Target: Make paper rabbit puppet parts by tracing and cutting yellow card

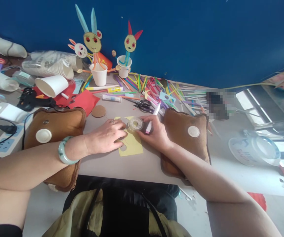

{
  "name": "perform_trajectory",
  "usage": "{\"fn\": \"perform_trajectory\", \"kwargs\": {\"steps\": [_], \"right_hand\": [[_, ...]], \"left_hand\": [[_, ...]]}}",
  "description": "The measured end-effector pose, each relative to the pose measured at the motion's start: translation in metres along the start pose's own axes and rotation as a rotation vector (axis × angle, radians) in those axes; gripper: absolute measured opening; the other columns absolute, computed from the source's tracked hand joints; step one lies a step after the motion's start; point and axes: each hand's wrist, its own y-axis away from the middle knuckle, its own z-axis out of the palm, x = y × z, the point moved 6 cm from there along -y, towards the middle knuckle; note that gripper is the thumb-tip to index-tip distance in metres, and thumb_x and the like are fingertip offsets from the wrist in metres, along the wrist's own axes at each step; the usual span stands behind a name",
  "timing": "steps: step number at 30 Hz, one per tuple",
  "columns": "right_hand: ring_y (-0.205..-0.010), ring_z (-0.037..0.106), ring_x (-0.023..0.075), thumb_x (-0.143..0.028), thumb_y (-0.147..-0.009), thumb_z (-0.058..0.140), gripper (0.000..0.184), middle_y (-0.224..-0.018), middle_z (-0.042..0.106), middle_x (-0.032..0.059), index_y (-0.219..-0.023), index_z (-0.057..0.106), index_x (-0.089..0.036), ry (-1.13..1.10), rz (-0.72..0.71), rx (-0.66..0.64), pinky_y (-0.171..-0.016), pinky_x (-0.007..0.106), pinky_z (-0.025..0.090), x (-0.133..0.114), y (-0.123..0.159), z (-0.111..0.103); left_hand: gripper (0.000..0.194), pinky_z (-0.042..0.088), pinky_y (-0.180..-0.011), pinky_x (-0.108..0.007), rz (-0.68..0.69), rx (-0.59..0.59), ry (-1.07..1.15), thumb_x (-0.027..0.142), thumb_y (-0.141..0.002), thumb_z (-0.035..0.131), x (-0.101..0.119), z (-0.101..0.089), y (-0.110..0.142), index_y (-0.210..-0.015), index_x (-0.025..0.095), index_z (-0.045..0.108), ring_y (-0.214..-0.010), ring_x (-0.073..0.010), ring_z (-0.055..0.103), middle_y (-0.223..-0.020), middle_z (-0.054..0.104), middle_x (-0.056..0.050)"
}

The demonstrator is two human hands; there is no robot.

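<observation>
A sheet of yellow paper with round holes cut in it lies on the table in front of me. My left hand rests on its left side, fingers a little apart and laid down on the sheet. On the paper's upper part sits a clear round object that looks like a roll of tape. My right hand touches its right side with the fingertips. A white marker with a pink end is held in that same hand, slanting up between thumb and fingers.
Brown cushions lie beneath or beside both forearms. Black scissors, a cardboard disc, red paper and many coloured sticks lie beyond. Paper cups with rabbit figures stand behind. A glue gun and power strip are left.
</observation>
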Motion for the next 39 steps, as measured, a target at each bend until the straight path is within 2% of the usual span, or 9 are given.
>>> {"fn": "perform_trajectory", "kwargs": {"steps": [8, 13, 19, 25, 31, 36, 39], "right_hand": [[-0.099, 0.068, 0.0274, -0.031, -0.078, 0.075, 0.038, -0.112, 0.072, 0.0076, -0.104, 0.048, -0.026, 0.054, -0.073, -0.063, -0.089, 0.042, 0.052, -0.002, 0.001, 0.005], [-0.092, 0.067, 0.0261, -0.032, -0.077, 0.075, 0.036, -0.103, 0.073, 0.0062, -0.102, 0.049, -0.025, 0.085, -0.042, -0.072, -0.085, 0.039, 0.051, -0.002, 0.001, 0.004], [-0.094, 0.068, 0.0262, -0.029, -0.077, 0.076, 0.037, -0.104, 0.072, 0.0064, -0.102, 0.050, -0.025, 0.071, -0.033, -0.078, -0.084, 0.038, 0.051, -0.003, 0.001, 0.004], [-0.093, 0.068, 0.0260, -0.031, -0.079, 0.075, 0.034, -0.103, 0.073, 0.0069, -0.102, 0.050, -0.025, 0.078, -0.052, -0.102, -0.083, 0.038, 0.052, -0.004, 0.000, 0.004], [-0.093, 0.067, 0.0262, -0.029, -0.079, 0.074, 0.035, -0.104, 0.072, 0.0070, -0.103, 0.050, -0.025, 0.097, -0.064, -0.108, -0.083, 0.038, 0.051, -0.005, -0.001, 0.003], [-0.093, 0.067, 0.0263, -0.031, -0.079, 0.075, 0.035, -0.104, 0.072, 0.0076, -0.103, 0.049, -0.025, 0.091, -0.066, -0.119, -0.082, 0.038, 0.051, -0.004, 0.000, 0.004], [-0.092, 0.067, 0.0262, -0.030, -0.078, 0.076, 0.036, -0.103, 0.071, 0.0071, -0.102, 0.049, -0.025, 0.086, -0.055, -0.117, -0.080, 0.037, 0.051, -0.003, 0.000, 0.004]], "left_hand": [[0.014, 0.043, -0.094, -0.043, 0.051, -0.030, -0.100, 0.024, -0.092, 0.061, 0.009, -0.002, 0.002, -0.084, 0.019, 0.071, -0.095, -0.0249, 0.058, -0.093, 0.059, -0.007], [0.019, 0.043, -0.091, -0.044, 0.068, -0.023, -0.105, 0.021, -0.094, 0.057, 0.009, -0.002, 0.002, -0.081, 0.019, 0.071, -0.092, -0.0244, 0.056, -0.090, 0.056, -0.007], [0.019, 0.043, -0.092, -0.043, 0.089, -0.002, -0.086, 0.020, -0.094, 0.058, 0.012, -0.003, 0.002, -0.078, 0.019, 0.069, -0.091, -0.0243, 0.056, -0.088, 0.055, -0.006], [0.015, 0.044, -0.094, -0.044, 0.087, -0.024, -0.071, 0.018, -0.094, 0.056, 0.015, -0.003, 0.003, -0.083, 0.017, 0.067, -0.096, -0.0245, 0.057, -0.105, 0.059, -0.009], [0.005, 0.047, -0.092, -0.041, 0.060, -0.020, -0.115, 0.018, -0.091, 0.061, 0.017, -0.003, 0.003, -0.095, 0.015, 0.062, -0.096, -0.0251, 0.059, -0.111, 0.058, -0.012], [0.043, 0.049, -0.096, -0.044, 0.050, 0.007, -0.119, 0.026, -0.090, 0.067, 0.016, 0.000, 0.006, -0.130, 0.016, 0.054, -0.110, -0.0298, 0.061, -0.142, 0.049, -0.017], [0.050, 0.048, -0.102, -0.048, 0.063, -0.031, -0.119, 0.029, -0.090, 0.069, 0.015, 0.002, 0.006, -0.137, 0.020, 0.053, -0.121, -0.0338, 0.058, -0.151, 0.042, -0.018]]}}
